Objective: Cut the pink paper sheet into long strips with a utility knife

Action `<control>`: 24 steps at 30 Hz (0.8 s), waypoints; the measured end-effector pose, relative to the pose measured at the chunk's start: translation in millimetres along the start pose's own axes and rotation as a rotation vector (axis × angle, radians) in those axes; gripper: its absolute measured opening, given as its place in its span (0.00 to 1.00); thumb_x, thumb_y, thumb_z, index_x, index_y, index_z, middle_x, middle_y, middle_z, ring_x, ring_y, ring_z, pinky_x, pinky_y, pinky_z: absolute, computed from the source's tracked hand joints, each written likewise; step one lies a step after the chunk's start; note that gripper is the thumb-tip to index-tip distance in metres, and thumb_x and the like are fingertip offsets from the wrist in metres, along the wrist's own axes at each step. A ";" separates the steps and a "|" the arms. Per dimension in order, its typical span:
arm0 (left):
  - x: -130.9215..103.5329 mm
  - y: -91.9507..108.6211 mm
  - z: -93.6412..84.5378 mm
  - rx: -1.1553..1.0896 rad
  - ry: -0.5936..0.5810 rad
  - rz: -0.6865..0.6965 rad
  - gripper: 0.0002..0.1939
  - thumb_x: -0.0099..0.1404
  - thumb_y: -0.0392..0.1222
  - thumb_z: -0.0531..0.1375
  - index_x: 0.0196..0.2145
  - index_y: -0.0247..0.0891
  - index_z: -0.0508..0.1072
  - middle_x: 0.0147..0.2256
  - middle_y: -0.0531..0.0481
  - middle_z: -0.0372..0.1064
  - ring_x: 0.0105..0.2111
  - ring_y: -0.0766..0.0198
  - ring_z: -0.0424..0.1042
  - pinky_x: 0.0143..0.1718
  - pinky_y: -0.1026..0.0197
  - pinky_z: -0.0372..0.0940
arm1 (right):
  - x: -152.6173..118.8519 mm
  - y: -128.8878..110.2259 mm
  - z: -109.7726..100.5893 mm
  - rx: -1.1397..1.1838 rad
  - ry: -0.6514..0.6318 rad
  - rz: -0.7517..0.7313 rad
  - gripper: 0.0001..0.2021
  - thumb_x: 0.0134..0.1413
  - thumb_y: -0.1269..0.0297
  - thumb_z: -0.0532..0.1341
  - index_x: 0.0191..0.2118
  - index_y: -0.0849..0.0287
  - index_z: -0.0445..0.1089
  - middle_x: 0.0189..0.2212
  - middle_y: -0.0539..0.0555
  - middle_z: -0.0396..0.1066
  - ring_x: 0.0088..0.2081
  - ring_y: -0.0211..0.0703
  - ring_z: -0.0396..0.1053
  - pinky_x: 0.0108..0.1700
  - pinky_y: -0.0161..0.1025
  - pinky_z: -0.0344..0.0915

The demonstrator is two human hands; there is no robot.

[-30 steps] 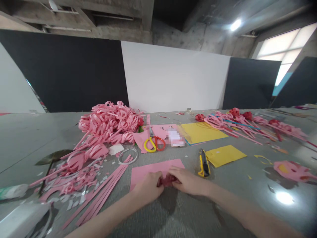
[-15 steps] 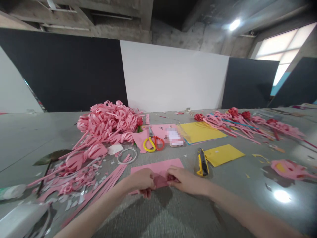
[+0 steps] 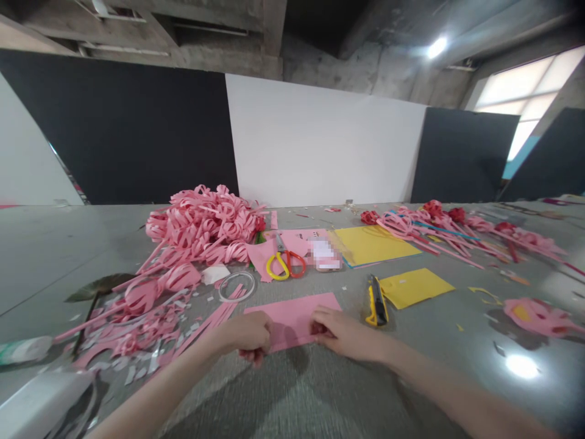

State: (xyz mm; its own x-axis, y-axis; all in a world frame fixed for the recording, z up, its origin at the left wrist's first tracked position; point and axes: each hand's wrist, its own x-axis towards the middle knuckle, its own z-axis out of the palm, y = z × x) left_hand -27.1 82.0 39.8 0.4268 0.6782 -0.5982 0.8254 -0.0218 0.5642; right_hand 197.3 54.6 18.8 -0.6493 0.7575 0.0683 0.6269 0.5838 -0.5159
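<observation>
A pink paper sheet [image 3: 295, 317] lies on the grey surface in front of me. My left hand [image 3: 250, 334] has its fingers curled together at the sheet's left edge. At the near right part of the sheet, my right hand [image 3: 336, 331] pinches its near edge. Just beyond are scissors [image 3: 287, 266] with one yellow and one red handle, lying on pink paper beside a phone [image 3: 325, 255]. A yellow and black utility knife [image 3: 376, 302] rests right of my right hand, touching a folded yellow paper [image 3: 417, 286].
Looped pink paper flowers [image 3: 205, 222] are heaped at the back left, above pink strips and scraps [image 3: 137, 329]. A tape roll [image 3: 236, 286] lies near the left hand. Yellow sheets [image 3: 375, 246] and pink and red flowers [image 3: 434, 222] lie at the back right. A white box [image 3: 43, 399] stands near left.
My left hand has slid left along the sheet's near edge, baring more of the paper. My right hand stays at nearly the same part of it.
</observation>
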 end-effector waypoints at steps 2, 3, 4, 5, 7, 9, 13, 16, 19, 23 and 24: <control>-2.8 -7.0 -2.2 0.008 0.009 -0.003 0.05 0.38 0.35 0.50 0.18 0.39 0.56 0.10 0.58 0.59 0.11 0.70 0.54 0.11 0.69 0.45 | 0.0 -1.5 -0.8 -0.002 -0.002 0.006 0.05 0.49 0.74 0.54 0.34 0.59 0.61 0.32 0.51 0.61 0.33 0.37 0.60 0.33 0.33 0.56; -3.6 -10.2 -2.9 0.010 0.014 -0.005 0.05 0.38 0.36 0.51 0.18 0.40 0.56 0.10 0.58 0.58 0.11 0.70 0.54 0.11 0.69 0.45 | 0.1 -2.3 -1.3 -0.002 0.001 0.007 0.05 0.49 0.74 0.54 0.33 0.59 0.60 0.32 0.51 0.61 0.33 0.37 0.60 0.34 0.33 0.56; -4.0 -13.0 -3.3 0.009 0.017 -0.007 0.05 0.39 0.36 0.51 0.18 0.40 0.55 0.09 0.58 0.57 0.11 0.70 0.53 0.11 0.69 0.44 | 0.1 -3.1 -1.7 -0.001 0.003 0.007 0.05 0.49 0.74 0.54 0.33 0.59 0.60 0.32 0.51 0.61 0.33 0.37 0.60 0.34 0.33 0.57; -4.0 -15.3 -3.4 0.008 0.019 -0.008 0.05 0.39 0.36 0.51 0.18 0.40 0.55 0.09 0.59 0.57 0.11 0.70 0.54 0.11 0.69 0.44 | 0.1 -3.7 -2.0 0.001 0.006 0.007 0.04 0.49 0.74 0.54 0.33 0.58 0.60 0.32 0.51 0.61 0.33 0.37 0.60 0.34 0.33 0.57; -3.7 -18.7 -3.4 0.003 0.017 -0.011 0.06 0.39 0.36 0.51 0.19 0.40 0.55 0.09 0.59 0.55 0.11 0.69 0.55 0.12 0.69 0.44 | 0.1 -4.4 -2.4 0.007 0.006 0.006 0.05 0.49 0.74 0.54 0.33 0.58 0.60 0.32 0.51 0.62 0.34 0.38 0.60 0.34 0.33 0.57; -3.7 -20.6 -3.7 0.002 0.011 -0.015 0.06 0.38 0.35 0.50 0.19 0.41 0.54 0.08 0.59 0.54 0.11 0.68 0.56 0.12 0.69 0.45 | 0.0 -4.6 -2.7 0.010 0.002 0.005 0.05 0.49 0.74 0.54 0.33 0.58 0.60 0.33 0.51 0.62 0.34 0.38 0.60 0.34 0.33 0.57; -8.6 -22.5 -7.0 0.008 0.001 -0.024 0.07 0.37 0.35 0.50 0.18 0.41 0.53 0.08 0.60 0.52 0.12 0.67 0.57 0.12 0.69 0.45 | -0.3 -4.7 -3.6 0.006 -0.003 -0.001 0.05 0.49 0.74 0.54 0.33 0.59 0.61 0.32 0.51 0.62 0.33 0.37 0.60 0.34 0.33 0.57; -15.7 -23.0 -11.5 0.025 -0.010 -0.040 0.07 0.37 0.34 0.49 0.19 0.41 0.54 0.07 0.60 0.52 0.11 0.68 0.56 0.11 0.69 0.44 | -0.8 -4.7 -4.1 0.015 -0.004 0.002 0.05 0.50 0.73 0.53 0.34 0.59 0.60 0.33 0.51 0.62 0.33 0.37 0.60 0.34 0.32 0.57; -22.1 -22.4 -15.3 0.049 -0.026 -0.067 0.07 0.37 0.34 0.49 0.19 0.41 0.54 0.07 0.60 0.52 0.10 0.68 0.54 0.11 0.69 0.43 | -1.0 -3.6 -3.5 0.025 0.002 -0.013 0.04 0.50 0.73 0.54 0.33 0.59 0.60 0.33 0.51 0.62 0.33 0.36 0.60 0.34 0.32 0.57; -26.0 -21.3 -17.5 0.093 -0.039 -0.091 0.06 0.38 0.34 0.49 0.19 0.41 0.54 0.07 0.60 0.52 0.10 0.67 0.56 0.11 0.69 0.43 | -0.6 -1.9 -2.2 0.025 0.009 -0.023 0.04 0.50 0.73 0.54 0.33 0.59 0.61 0.32 0.51 0.62 0.33 0.37 0.60 0.34 0.32 0.56; -26.4 -21.3 -17.8 0.109 -0.038 -0.094 0.06 0.39 0.34 0.49 0.19 0.41 0.54 0.07 0.60 0.51 0.10 0.66 0.57 0.11 0.69 0.44 | -0.4 -1.7 -2.1 0.024 0.010 -0.022 0.04 0.50 0.73 0.54 0.33 0.59 0.61 0.32 0.51 0.62 0.33 0.37 0.60 0.34 0.32 0.56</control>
State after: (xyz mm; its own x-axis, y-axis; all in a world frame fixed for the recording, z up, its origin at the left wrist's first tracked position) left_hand -62.6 77.6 53.7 0.3581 0.6531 -0.6673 0.8965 -0.0407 0.4412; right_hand 197.5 53.9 21.4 -0.6583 0.7475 0.0882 0.6019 0.5932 -0.5347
